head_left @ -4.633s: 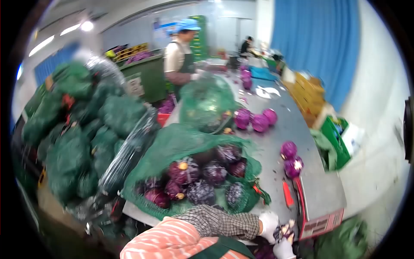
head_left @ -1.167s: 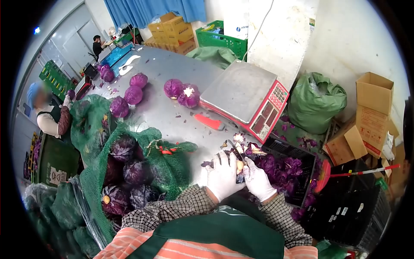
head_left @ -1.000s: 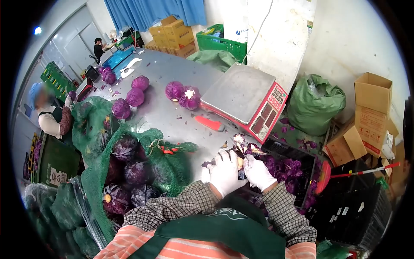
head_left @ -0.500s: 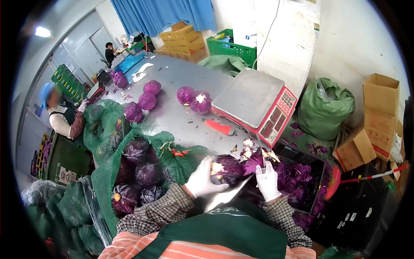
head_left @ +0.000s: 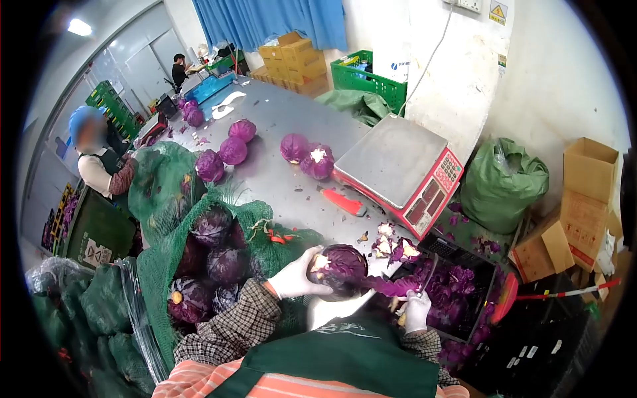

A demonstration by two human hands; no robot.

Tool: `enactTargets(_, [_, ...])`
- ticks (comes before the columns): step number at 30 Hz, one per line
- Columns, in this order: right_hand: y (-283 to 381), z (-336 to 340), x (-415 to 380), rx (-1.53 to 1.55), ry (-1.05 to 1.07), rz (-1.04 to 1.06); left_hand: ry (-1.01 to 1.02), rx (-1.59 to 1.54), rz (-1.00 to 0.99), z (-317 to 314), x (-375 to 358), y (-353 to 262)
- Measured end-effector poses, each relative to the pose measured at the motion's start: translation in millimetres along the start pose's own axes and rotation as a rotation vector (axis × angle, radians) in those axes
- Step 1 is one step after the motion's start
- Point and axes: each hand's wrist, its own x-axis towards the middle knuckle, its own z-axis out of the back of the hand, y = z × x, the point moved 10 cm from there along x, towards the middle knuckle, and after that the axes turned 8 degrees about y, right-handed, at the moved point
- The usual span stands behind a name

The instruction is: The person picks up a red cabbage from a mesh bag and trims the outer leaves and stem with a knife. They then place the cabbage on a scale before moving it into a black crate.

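My left hand (head_left: 296, 276), in a white glove, is closed round a dark purple cabbage (head_left: 342, 268) whose pale cut stem faces left. My gloved right hand (head_left: 416, 310) is closed on a knife (head_left: 431, 272) with its blade pointing up. A loose purple leaf (head_left: 396, 286) lies between the cabbage and my right hand. Just beyond are cut stem pieces (head_left: 386, 240) on the table edge. A black crate (head_left: 486, 292) of purple leaves stands at the right, beside my right hand.
A green net bag (head_left: 159, 265) of cabbages lies left. On the metal table (head_left: 265, 186) are a scale (head_left: 391, 162), a red-orange tool (head_left: 344, 201) and several trimmed cabbages (head_left: 233, 151). A co-worker (head_left: 99, 159) stands at far left; another person sits behind. Green sack and cartons stand right.
The cabbage in my left hand has turned and shifted slightly left. My right hand has moved down, and a leaf now stretches out from the cabbage. The whole view has shifted slightly.
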Motion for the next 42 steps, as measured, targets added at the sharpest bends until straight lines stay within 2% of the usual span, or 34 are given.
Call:
enactTargets(2, [4.4,6.2,2.5,-0.02,-0.048,-0.053,0.031,-0.058,0.09,2.6,-1.9,5.5])
enactTargets(6, [-6.5,19.1,14.5,-0.038,-0.056,-0.051,0.021,-0.135,0.075,1.1,7.7,20.4])
enactTargets(7, [-13.1,39.0,19.1,-0.055,-0.143,-0.026,0.02,-0.184,0.07,0.0,9.5,26.9])
enactTargets(9, [-89.0,174.3,53.6,0.243,-0.424,-0.088,0.054,-0.262,0.089,3.2,11.3,30.8])
enactTargets(10, [-22.9,192.6,24.1,0.071,-0.528,0.059,0.071,-0.3,0.094,3.5,14.8,30.6])
enactTargets(11, [-7.6,227.6,31.0,-0.22,-0.514,0.138,0.06,-0.271,0.088,5.4,17.1,28.0])
enactTargets(12, [0.0,251.7,44.7,-0.532,-0.415,0.125,0.074,-0.191,0.037,7.1,20.6,21.3])
enactTargets(13, [45.8,213.0,23.0,-0.661,-0.387,0.159,0.106,-0.114,-0.005,5.8,25.1,14.8])
enactTargets(14, [89.6,148.9,4.3,-0.619,-0.324,0.225,0.14,-0.037,-0.059,4.1,33.0,0.0])
enactTargets(15, [113.9,96.4,-5.1,-0.51,-0.22,0.267,0.215,0.11,-0.029,-2.3,39.4,-11.5])
enactTargets(16, [122.0,46.9,-10.8,-0.428,-0.084,0.247,0.197,0.283,-0.106,-5.3,43.0,-30.0])
enactTargets(18, [108.6,-40.6,-14.3,-0.392,0.338,0.063,0.305,0.42,-0.272,-22.2,50.0,-62.3])
enactTargets(20, [71.5,-87.6,-8.3,-0.522,0.583,0.136,0.381,0.349,-0.176,-24.5,52.5,-61.9])
enactTargets(22, [66.6,-109.0,-17.5,-0.56,0.616,0.117,0.379,0.318,-0.091,-18.5,55.1,-41.9])
enactTargets(23, [74.4,-117.4,-25.2,-0.364,0.666,0.065,0.383,0.37,-0.098,-16.6,53.6,-37.0])
enactTargets(25, [58.8,-116.5,-17.0,-0.339,0.675,0.085,0.376,0.406,-0.13,-15.7,53.1,-33.0])
enactTargets(28, [64.3,-112.9,-16.8,-0.448,0.608,0.142,0.407,0.365,-0.098,-20.3,51.3,-41.3])
enactTargets(30, [54.6,-106.8,-18.2,-0.538,0.563,0.137,0.3,0.502,-0.056,-28.7,46.1,-51.5])
enactTargets(32, [55.9,-109.1,-23.5,-0.591,0.555,0.219,0.094,0.504,0.026,-36.4,44.8,-50.7])
enactTargets(34, [59.1,-110.1,-25.6,-0.61,0.556,0.213,-0.072,0.508,0.011,-37.6,39.2,-53.5])
enactTargets(39, [60.0,-109.3,-23.3,-0.595,0.552,0.184,-0.134,0.489,-0.034,-33.1,34.9,-50.5])
enactTargets(42, [61.5,-100.2,-16.6,-0.762,0.419,0.179,-0.142,0.482,-0.039,-33.2,33.7,-50.7])
